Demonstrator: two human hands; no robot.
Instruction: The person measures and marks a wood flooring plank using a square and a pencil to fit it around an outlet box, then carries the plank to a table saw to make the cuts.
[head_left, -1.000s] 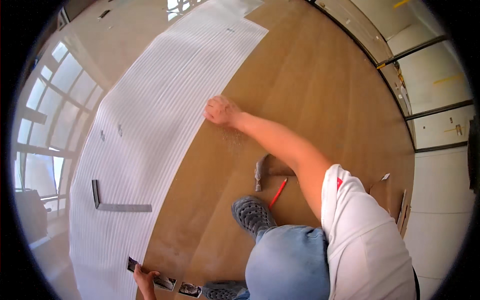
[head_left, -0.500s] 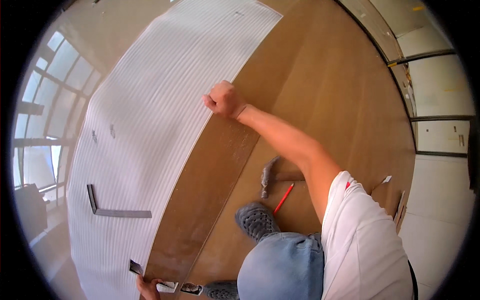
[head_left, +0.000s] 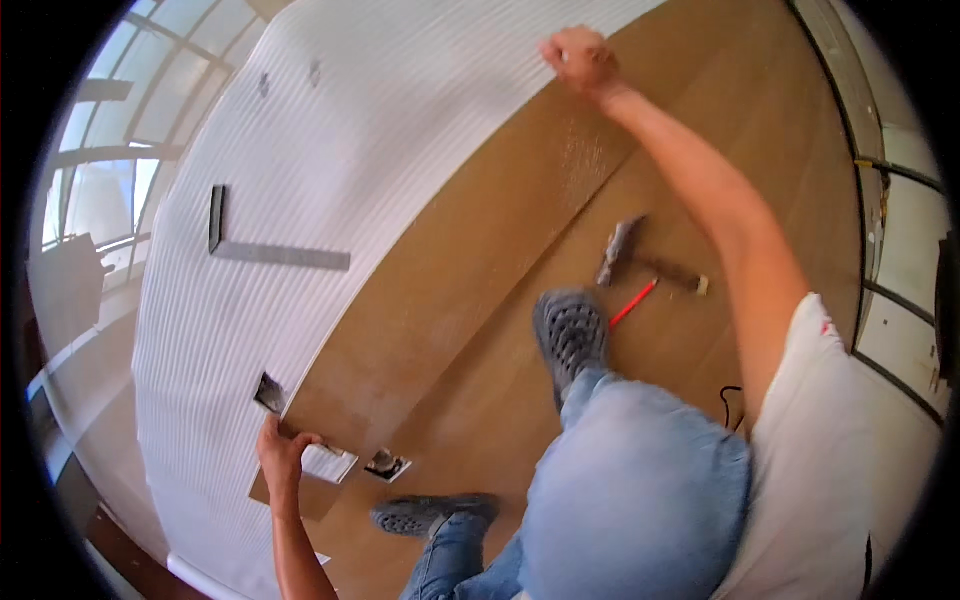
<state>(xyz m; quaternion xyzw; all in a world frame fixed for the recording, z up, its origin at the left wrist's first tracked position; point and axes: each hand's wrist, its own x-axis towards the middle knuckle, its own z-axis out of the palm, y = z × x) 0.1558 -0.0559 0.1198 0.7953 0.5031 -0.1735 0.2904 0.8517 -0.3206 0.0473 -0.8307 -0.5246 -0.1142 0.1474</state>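
Note:
A large white ribbed panel (head_left: 400, 110) lies along the edge of a brown board strip (head_left: 400, 310). My right hand (head_left: 582, 62), closed in a fist, is at the panel's far edge where it meets the strip; nothing shows in it. My left hand (head_left: 282, 458) rests at the near end of this seam, thumb spread from the fingers. Just above its fingertips is a dark square cutout (head_left: 269, 392) in the panel. Beside its thumb is a white rectangular patch (head_left: 328, 462), and farther right lies another dark opening (head_left: 386, 464).
A metal try square (head_left: 285, 256) lies on the white panel. A hammer (head_left: 622, 250) and a red pencil (head_left: 634, 303) lie on the brown boards by my grey clog (head_left: 570, 335). My other clog (head_left: 425, 510) stands near the openings. A black cord (head_left: 728, 402) is at the right.
My view has shifted, so the scene sits differently in it. My right fist has moved farther along the seam, away from me. My left hand stays by the square cutout.

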